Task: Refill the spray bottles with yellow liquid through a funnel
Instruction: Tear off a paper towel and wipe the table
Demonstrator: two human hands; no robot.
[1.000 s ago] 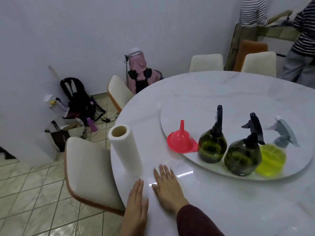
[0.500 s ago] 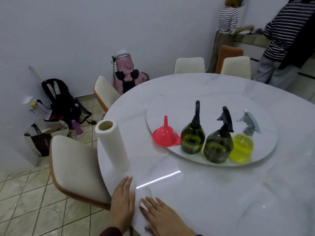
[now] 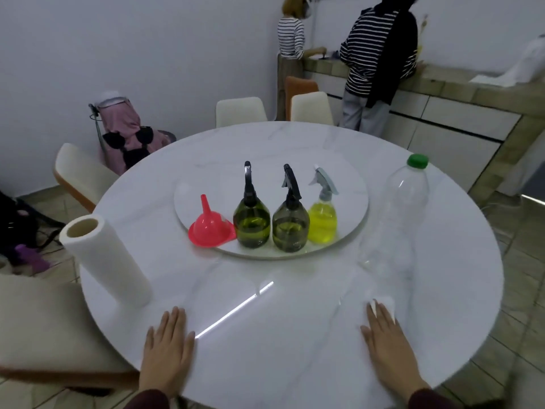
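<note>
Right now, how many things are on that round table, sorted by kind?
Spray bottles: 3 (dark, dark, clear with yellow liquid)
Funnel: 1
Paper towel roll: 1
Large clear bottle: 1
White tissue: 1
Total: 7

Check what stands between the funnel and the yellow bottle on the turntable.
In the head view, two dark green spray bottles stand side by side between the funnel and the yellow bottle.

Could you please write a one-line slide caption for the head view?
Both hands, left and right, flat on table; funnel beside three spray bottles.
</note>
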